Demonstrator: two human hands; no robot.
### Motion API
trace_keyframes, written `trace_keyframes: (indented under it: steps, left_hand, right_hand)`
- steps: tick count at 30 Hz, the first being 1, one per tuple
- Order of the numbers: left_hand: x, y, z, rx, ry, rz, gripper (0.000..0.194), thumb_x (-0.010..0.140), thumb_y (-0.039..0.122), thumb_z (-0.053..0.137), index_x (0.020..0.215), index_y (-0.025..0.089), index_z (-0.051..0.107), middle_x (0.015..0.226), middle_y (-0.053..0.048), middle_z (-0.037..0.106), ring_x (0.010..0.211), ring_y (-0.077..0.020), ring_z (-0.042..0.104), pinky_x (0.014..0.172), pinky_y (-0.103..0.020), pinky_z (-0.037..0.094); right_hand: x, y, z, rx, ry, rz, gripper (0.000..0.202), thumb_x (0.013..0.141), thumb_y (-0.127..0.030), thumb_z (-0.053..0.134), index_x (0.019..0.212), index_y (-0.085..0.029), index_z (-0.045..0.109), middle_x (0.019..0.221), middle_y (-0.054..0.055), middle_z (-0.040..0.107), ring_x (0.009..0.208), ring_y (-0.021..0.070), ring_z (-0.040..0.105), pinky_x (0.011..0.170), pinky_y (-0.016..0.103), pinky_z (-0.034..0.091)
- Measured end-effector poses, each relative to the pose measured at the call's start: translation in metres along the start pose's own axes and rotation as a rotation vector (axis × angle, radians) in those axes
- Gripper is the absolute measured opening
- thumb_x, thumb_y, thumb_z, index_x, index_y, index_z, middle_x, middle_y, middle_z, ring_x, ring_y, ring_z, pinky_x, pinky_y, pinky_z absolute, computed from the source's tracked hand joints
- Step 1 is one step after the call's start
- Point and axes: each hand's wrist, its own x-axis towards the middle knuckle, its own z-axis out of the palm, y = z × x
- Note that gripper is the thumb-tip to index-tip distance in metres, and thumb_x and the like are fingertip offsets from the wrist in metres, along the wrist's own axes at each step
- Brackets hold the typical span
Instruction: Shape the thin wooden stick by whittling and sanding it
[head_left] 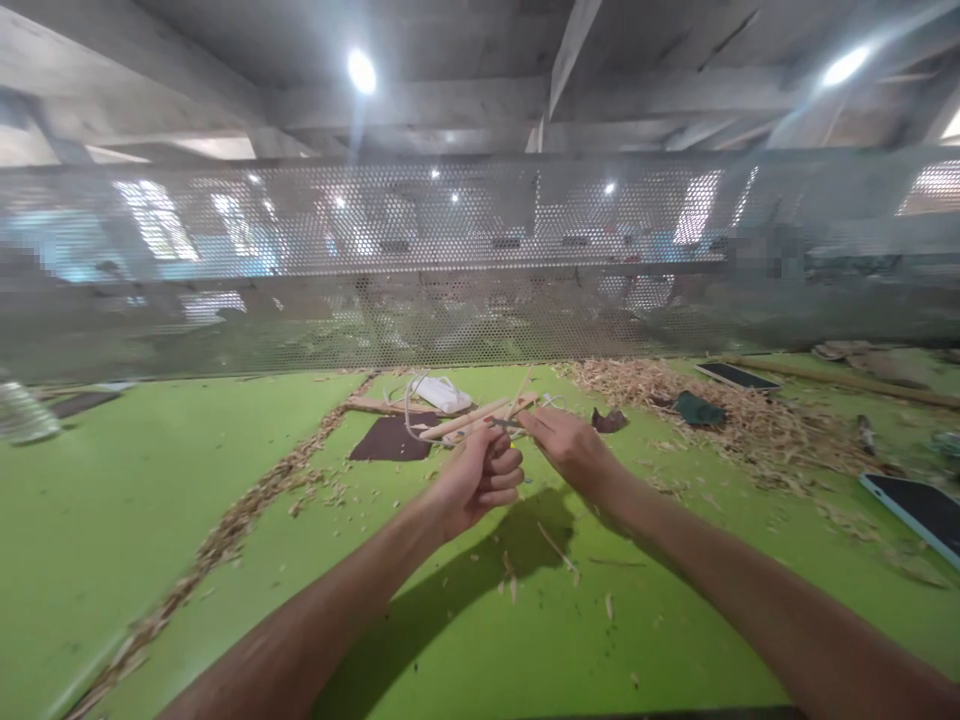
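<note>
My left hand is closed, its fingers curled, with the end of a small dark tool at its thumb. My right hand is closed around the other side, its fingers pressed together near the same dark tool; what exactly it grips is hidden. Thin pale wooden sticks lie or stick out just beyond my hands. Behind them are a white object with a looped cord and a dark brown sheet on the green table.
Wood shavings are heaped at the back right, around a dark green object. A phone lies behind them, another phone at the right edge. Shavings line a table seam on the left. A perforated metal screen stands behind.
</note>
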Motion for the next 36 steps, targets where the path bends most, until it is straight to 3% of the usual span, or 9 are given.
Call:
trace_keyframes:
  steps: [13,18,22,26,31,36]
  left_hand:
    - [0.002,0.002,-0.006,0.092,-0.005,0.006,0.042,0.107,0.038,0.046,0.07,0.023,0.034,0.056,0.01,0.026,0.044,-0.0065,0.019,0.036,-0.016,0.019]
    - [-0.001,0.002,-0.003,0.155,-0.012,-0.014,0.044,0.108,0.04,0.046,0.07,0.023,0.033,0.057,0.01,0.023,0.044,-0.0064,0.019,0.037,-0.016,0.019]
    - [-0.002,0.002,-0.003,0.162,-0.02,-0.003,0.041,0.108,0.036,0.044,0.071,0.023,0.033,0.059,0.01,0.023,0.045,-0.0064,0.018,0.038,-0.016,0.019]
    - [0.001,0.001,-0.006,0.163,-0.007,0.012,0.043,0.106,0.04,0.048,0.07,0.023,0.033,0.058,0.01,0.024,0.045,-0.0062,0.018,0.038,-0.016,0.02]
    - [0.001,0.0,-0.007,0.162,-0.037,0.045,0.041,0.106,0.038,0.048,0.071,0.023,0.033,0.059,0.01,0.023,0.045,-0.0067,0.018,0.039,-0.017,0.02]
    - [-0.001,-0.003,-0.004,0.205,-0.026,0.061,0.038,0.106,0.038,0.047,0.073,0.023,0.033,0.062,0.009,0.025,0.047,-0.0066,0.02,0.042,-0.017,0.021]
  right_hand:
    - [-0.002,0.008,0.001,-0.05,-0.08,0.011,0.041,0.099,0.005,0.037,0.124,-0.007,0.068,0.098,0.014,0.076,0.086,0.0218,0.071,0.075,0.032,0.06]
    - [-0.009,0.026,-0.001,-0.071,-0.112,0.125,0.044,0.099,0.004,0.036,0.128,-0.003,0.068,0.091,0.015,0.075,0.076,0.0223,0.07,0.065,0.031,0.057]
    - [-0.013,0.041,-0.005,-0.056,-0.027,0.236,0.043,0.102,-0.002,0.036,0.126,-0.007,0.071,0.095,0.018,0.076,0.076,0.023,0.071,0.062,0.033,0.056]
    - [-0.008,0.025,-0.002,0.004,0.045,0.203,0.039,0.106,-0.005,0.036,0.127,-0.008,0.069,0.097,0.015,0.075,0.075,0.0196,0.071,0.059,0.029,0.057]
    - [-0.004,-0.011,0.007,0.107,0.0,0.096,0.037,0.106,-0.003,0.037,0.128,-0.005,0.067,0.093,0.012,0.075,0.077,0.0184,0.07,0.067,0.03,0.062]
    - [-0.006,-0.014,0.008,0.169,-0.022,0.13,0.038,0.107,-0.006,0.036,0.13,-0.008,0.066,0.097,0.014,0.075,0.081,0.0201,0.071,0.07,0.033,0.063]
